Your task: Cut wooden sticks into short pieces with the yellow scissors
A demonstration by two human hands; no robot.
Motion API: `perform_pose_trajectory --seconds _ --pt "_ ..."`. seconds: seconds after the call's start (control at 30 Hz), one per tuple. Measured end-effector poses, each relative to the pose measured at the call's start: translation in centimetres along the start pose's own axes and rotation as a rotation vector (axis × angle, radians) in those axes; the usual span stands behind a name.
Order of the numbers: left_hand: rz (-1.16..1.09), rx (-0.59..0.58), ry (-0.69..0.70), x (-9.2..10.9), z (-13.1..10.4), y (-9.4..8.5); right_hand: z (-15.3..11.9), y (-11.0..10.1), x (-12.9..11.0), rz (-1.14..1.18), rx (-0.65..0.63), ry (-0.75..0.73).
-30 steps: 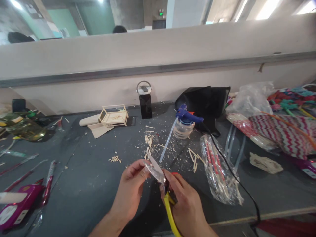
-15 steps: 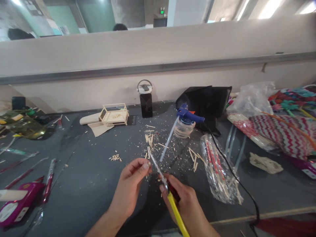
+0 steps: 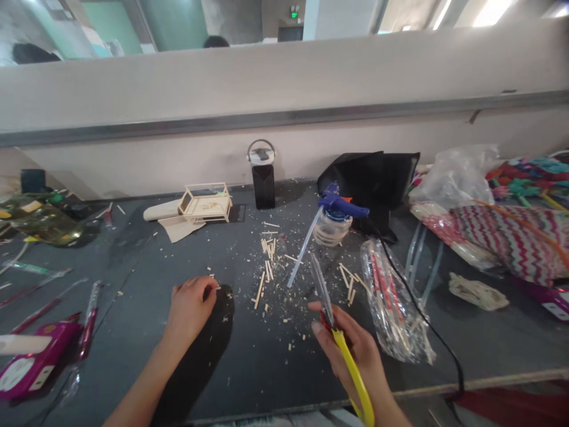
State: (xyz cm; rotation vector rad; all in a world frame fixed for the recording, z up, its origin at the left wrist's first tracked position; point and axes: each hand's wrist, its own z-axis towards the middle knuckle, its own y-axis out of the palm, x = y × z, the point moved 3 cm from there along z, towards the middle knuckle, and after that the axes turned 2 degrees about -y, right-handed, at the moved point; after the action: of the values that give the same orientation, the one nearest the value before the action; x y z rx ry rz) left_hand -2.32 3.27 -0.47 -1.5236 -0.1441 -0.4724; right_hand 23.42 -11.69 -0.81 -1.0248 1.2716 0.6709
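In my right hand [image 3: 355, 350] is a pair of scissors [image 3: 351, 367] with a yellow handle and a touch of red near the pivot. Its metal blades point up and away over the table. My left hand [image 3: 193, 302] is low over the tabletop at the left, fingers pinched together and covering most of a small heap of cut stick pieces [image 3: 210, 275]. What sits between those fingertips, if anything, is hidden. Between my hands lie loose thin wooden sticks [image 3: 260, 289] among many small chips. A small wooden stick frame model [image 3: 207, 206] stands farther back.
A blue glue gun [image 3: 342, 204] with a glue stick rests on a clear jar [image 3: 331, 233]. A dark bottle [image 3: 264, 185] stands by the wall. Right of my hands is a plastic pack of sticks [image 3: 393, 302], crossed by a black cord. A magenta device [image 3: 40, 359] lies far left.
My left hand has moved left, away from the scissors, to the heap of cut pieces. My right hand has shifted right with the scissors, uncovering more loose sticks.
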Motion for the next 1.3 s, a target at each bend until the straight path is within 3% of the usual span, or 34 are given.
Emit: perform_pose_trajectory --seconds 0.13,0.27,0.4,0.57,0.77,0.9,1.03,1.3 --pt "0.042 0.056 0.181 1.6 -0.8 0.3 0.1 0.1 -0.1 -0.003 -0.014 -0.009" --pt "0.016 -0.015 0.417 4.2 -1.5 1.4 0.2 0.3 0.0 -0.020 -0.008 -0.063" --pt "0.043 -0.074 0.472 5.6 -1.5 2.5 0.3 0.2 0.3 -0.038 -0.039 -0.076" --pt "-0.105 -0.123 0.369 6.1 -1.4 2.0 0.4 0.1 0.1 -0.106 -0.123 -0.150" --pt "-0.880 -0.212 -0.060 7.7 -2.7 0.4 -0.4 1.5 -1.2 -0.258 -0.238 -0.355" --pt "-1.271 -0.225 -0.168 9.7 -3.7 -0.1 -0.4 2.2 -1.9 -0.428 -0.197 -0.505" --pt "-1.368 -0.221 -0.194 10.6 -4.1 -0.1 -0.2 2.3 -2.1 -0.533 -0.167 -0.563" --pt "-1.338 -0.151 -0.204 10.6 -4.4 0.4 -0.1 2.3 -2.1 -0.608 -0.137 -0.601"
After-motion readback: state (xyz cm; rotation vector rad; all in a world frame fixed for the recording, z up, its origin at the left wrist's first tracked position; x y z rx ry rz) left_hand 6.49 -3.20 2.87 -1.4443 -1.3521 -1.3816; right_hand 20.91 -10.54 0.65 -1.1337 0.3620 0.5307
